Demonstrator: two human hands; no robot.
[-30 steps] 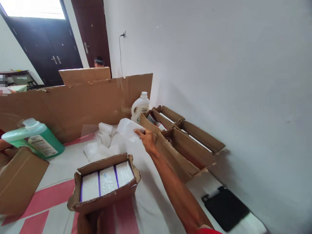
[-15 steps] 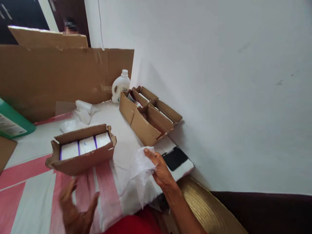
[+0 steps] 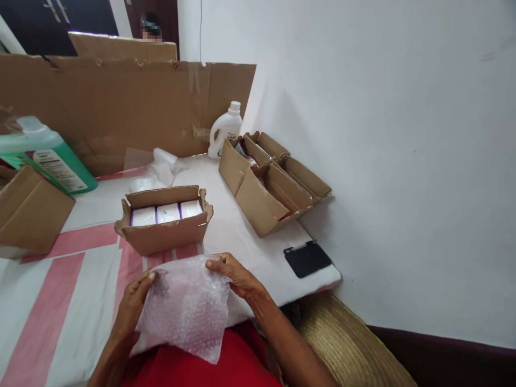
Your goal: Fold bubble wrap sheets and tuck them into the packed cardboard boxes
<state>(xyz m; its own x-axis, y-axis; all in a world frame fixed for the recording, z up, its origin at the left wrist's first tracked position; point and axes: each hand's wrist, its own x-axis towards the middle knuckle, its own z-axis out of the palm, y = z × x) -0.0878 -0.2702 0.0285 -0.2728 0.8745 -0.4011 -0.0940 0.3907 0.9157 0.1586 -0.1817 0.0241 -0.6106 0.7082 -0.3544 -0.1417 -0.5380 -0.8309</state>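
A sheet of bubble wrap (image 3: 186,309) is spread at the near edge of the white and pink table (image 3: 60,269), over my red lap. My left hand (image 3: 135,301) pinches its upper left corner. My right hand (image 3: 233,275) grips its upper right corner. Just beyond the sheet stands a small open cardboard box (image 3: 164,219) holding three white packs with purple edges.
Two open cardboard boxes (image 3: 270,188) lie along the wall at the right, a white jug (image 3: 224,131) behind them. A black flat object (image 3: 307,259) lies at the table corner. A green bottle (image 3: 48,156), a brown box (image 3: 28,209), loose wrap (image 3: 159,166) and a cardboard screen (image 3: 121,107) sit farther back.
My right hand carried the bubble wrap from the far boxes back to the near edge. My left hand came up and took its other corner, and the sheet is now spread flat.
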